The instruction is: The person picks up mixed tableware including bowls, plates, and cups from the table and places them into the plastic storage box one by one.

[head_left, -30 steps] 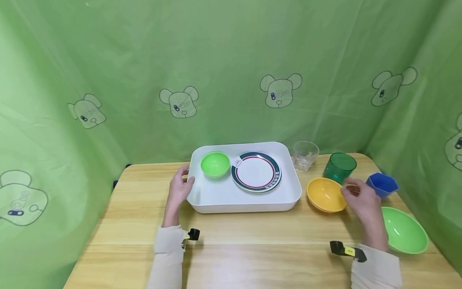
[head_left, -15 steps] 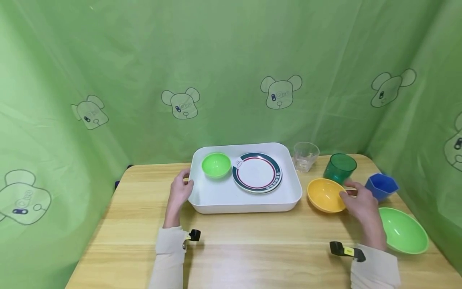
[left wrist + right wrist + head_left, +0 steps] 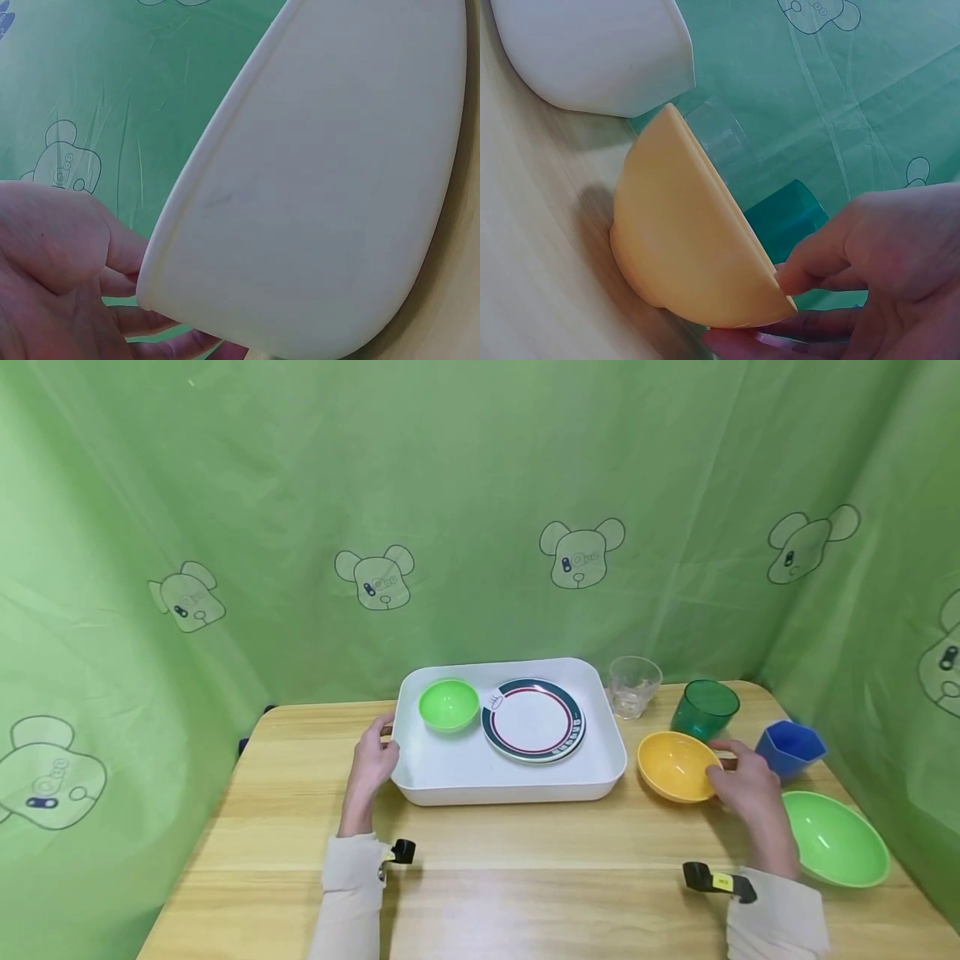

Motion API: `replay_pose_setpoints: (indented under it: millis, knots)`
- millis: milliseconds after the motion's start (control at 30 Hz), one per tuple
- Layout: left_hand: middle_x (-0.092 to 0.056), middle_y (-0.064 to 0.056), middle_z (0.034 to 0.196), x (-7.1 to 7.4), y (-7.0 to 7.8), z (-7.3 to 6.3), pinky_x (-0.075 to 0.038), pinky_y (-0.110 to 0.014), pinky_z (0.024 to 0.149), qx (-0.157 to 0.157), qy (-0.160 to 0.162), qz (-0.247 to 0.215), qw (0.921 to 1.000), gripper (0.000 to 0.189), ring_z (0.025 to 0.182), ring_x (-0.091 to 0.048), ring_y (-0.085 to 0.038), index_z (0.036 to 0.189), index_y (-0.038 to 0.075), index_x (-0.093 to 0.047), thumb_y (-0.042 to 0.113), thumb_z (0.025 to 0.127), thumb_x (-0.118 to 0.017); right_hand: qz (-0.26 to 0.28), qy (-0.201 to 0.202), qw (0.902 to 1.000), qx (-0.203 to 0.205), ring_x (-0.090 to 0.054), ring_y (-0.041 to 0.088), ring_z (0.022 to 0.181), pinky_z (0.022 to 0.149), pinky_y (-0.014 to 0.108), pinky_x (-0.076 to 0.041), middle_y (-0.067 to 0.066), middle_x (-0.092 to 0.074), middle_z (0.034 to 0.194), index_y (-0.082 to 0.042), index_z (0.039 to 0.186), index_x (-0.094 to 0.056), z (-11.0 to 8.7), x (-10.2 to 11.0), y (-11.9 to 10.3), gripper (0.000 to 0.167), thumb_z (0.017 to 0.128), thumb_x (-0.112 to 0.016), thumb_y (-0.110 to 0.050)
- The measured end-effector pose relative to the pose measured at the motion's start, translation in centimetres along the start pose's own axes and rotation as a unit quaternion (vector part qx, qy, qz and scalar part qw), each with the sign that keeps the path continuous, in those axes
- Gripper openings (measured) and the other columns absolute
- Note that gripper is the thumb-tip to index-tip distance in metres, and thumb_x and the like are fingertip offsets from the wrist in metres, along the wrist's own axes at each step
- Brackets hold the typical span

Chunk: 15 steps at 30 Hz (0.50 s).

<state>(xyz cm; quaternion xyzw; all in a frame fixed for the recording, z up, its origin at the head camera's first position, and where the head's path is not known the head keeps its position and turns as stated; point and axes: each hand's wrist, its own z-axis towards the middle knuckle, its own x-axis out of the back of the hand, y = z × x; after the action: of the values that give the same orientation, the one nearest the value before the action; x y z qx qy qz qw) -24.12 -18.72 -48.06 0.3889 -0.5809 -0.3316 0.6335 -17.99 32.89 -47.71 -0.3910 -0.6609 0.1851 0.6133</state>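
Note:
A white rectangular tray stands at the table's back middle. My left hand holds its left rim, thumb over the edge and fingers along the outside, as the left wrist view also shows. Inside the tray sit a small green bowl and stacked white plates with a dark green rim band. To the tray's right is a yellow bowl. My right hand pinches its right rim, thumb at the edge and fingers beneath, seen closely in the right wrist view. Whether its foot touches the table is hard to tell.
Behind the yellow bowl stand a clear glass and a green tumbler. A blue angular cup is just beyond my right hand. A larger green bowl lies beside my right wrist. Green curtains surround the wooden table.
My right hand has moved slightly left and closed its thumb and fingers on the yellow bowl's rim. My left hand stays at the tray. The bowl has hardly moved.

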Motion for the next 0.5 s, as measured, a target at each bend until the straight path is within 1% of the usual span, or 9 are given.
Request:
replay_pose_setpoints:
  millis: [267, 367, 500]
  knots:
    - [-0.058, -0.030, 0.133, 0.11, -0.01, -0.09, -0.056, -0.053, 0.094, -0.003, 0.002, 0.005, 1.0000, 0.054, 0.112, -0.063, -0.047, 0.147, -0.003, -0.049, -0.004, 0.093, -0.045, -0.015, 0.004, 0.9998, 0.012, -0.058, 0.046, 0.098, 0.060, 0.029, -0.058, 0.042, -0.051, 0.123, 0.011, 0.147, -0.039, 0.16, -0.07, 0.22, 0.060, 0.089, -0.047, -0.001]
    - [-0.059, -0.030, 0.133, 0.11, 0.03, -0.11, -0.056, -0.052, 0.094, 0.000, 0.003, 0.004, 1.0000, 0.054, 0.111, -0.063, -0.047, 0.147, -0.002, -0.049, -0.003, 0.094, -0.045, -0.018, 0.006, 0.9998, 0.012, -0.057, 0.046, 0.098, 0.060, 0.029, -0.058, 0.042, -0.052, 0.122, 0.011, 0.147, -0.039, 0.14, 0.01, 0.22, 0.059, 0.090, -0.047, 0.000]
    - [-0.060, -0.030, 0.130, 0.09, -0.04, -0.10, -0.057, -0.052, 0.092, -0.001, 0.006, 0.004, 1.0000, 0.054, 0.110, -0.064, -0.047, 0.146, -0.002, -0.050, -0.004, 0.093, -0.045, -0.003, 0.010, 0.9999, 0.006, -0.060, 0.044, 0.095, 0.062, 0.034, -0.062, 0.041, -0.052, 0.120, 0.012, 0.147, -0.039, 0.05, 0.01, 0.21, 0.058, 0.091, -0.045, 0.000]
